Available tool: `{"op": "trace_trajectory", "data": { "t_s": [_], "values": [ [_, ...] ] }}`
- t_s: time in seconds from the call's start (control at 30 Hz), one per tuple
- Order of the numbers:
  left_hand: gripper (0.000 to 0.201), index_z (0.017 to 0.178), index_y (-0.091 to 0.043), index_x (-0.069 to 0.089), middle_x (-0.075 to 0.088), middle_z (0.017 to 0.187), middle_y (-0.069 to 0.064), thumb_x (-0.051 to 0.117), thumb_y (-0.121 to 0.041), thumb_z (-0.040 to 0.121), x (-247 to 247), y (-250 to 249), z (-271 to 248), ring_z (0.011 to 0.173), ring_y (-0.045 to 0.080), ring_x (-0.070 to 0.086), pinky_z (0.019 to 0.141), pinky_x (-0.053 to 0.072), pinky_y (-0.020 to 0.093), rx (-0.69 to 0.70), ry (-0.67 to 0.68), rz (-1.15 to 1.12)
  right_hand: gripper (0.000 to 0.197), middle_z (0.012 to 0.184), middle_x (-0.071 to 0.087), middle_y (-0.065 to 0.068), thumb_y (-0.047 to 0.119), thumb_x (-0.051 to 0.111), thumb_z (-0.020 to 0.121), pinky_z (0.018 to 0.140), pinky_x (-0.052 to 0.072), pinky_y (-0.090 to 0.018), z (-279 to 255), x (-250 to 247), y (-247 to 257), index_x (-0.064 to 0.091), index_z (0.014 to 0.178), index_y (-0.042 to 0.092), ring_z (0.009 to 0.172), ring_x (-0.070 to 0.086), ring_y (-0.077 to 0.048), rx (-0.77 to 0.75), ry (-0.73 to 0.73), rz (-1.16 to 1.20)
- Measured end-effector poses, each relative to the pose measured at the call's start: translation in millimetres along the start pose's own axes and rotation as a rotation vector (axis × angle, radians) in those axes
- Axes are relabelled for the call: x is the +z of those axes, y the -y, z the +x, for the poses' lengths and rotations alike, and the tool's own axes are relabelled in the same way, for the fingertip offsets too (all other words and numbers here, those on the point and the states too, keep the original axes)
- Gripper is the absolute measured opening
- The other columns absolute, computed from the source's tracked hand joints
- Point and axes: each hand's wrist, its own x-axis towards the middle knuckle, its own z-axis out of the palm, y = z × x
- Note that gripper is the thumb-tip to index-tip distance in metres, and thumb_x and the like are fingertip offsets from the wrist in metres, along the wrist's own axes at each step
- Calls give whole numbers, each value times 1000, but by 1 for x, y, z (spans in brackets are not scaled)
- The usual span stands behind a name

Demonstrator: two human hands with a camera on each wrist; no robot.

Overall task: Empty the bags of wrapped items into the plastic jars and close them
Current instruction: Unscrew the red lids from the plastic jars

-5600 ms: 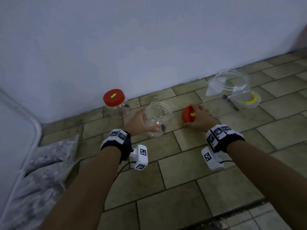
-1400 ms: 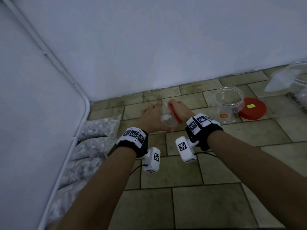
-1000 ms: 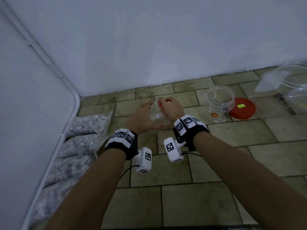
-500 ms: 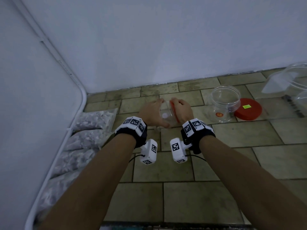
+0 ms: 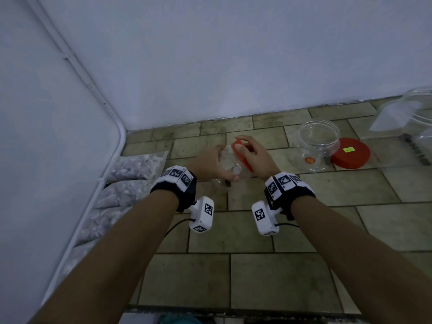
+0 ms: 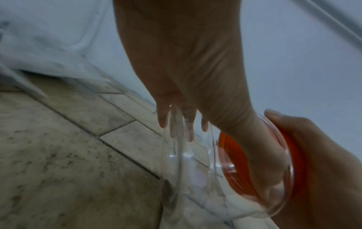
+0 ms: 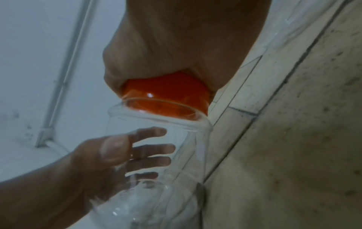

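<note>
Your right hand has its fingers curled over the red lid, palm on top, gripping it at the mouth of the small clear jar. Judgement: a twisting grip, lid being unscrewed so the jar can be filled. Whether the thread is loose yet, can't tell.

Your left hand wraps the jar body, thumb on the near side and fingers visible through the plastic on the far side. That's the counter-hold so the jar doesn't spin with the lid. The jar is tilted, lid toward your right, held up off the floor between both hands. A few pale wrapped pieces sit in its low end; count unclear.

Further out, right: an open clear jar stands upright on the floor, its red lid lying flat just beside it, likely parked there ready for filling. Far right edge: a bigger clear container, partly cut off.

Left, along the wall: bags of wrapped items lie stacked, untouched, within reach of your left arm.

Writing: the open jar has a small red sticker, unreadable. The loose lid has a yellow-green tag, nothing legible. Wristbands show black-and-white marker squares only.
</note>
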Motion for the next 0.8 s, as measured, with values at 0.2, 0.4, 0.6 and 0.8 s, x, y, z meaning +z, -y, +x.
{"op": "trace_trajectory", "data": {
  "t_s": [0.2,0.4,0.6,0.8],
  "values": [
    [94,131,-21,46,60,121,-5,87,-54,52,0,3,-7,107,12,59,93,50,34,56,2,-63,74,143,34,-3,47,61,84,94,39,-31,-8,-24,-6,22,146,31,122,40,-14,47,177,-45],
    [86,129,-21,48,60,121,-7,88,-47,58,-4,12,-8,108,10,59,92,50,31,32,-13,-122,80,149,25,-5,8,61,86,90,46,-33,-11,-61,-23,15,149,28,117,45,-18,121,215,-368],
    [97,136,-20,42,57,126,-4,87,-52,57,-2,14,-8,110,12,57,91,50,31,25,-21,-105,56,142,41,-4,44,47,94,86,40,-28,-9,-43,6,34,143,20,110,47,-12,59,150,-255],
    [110,133,-26,44,60,123,-8,82,-73,42,2,14,-7,109,9,59,94,52,39,-7,-20,-97,77,144,36,-1,52,63,80,89,44,-29,-2,-31,18,31,143,23,118,47,-16,81,183,-212]
  ]
}}
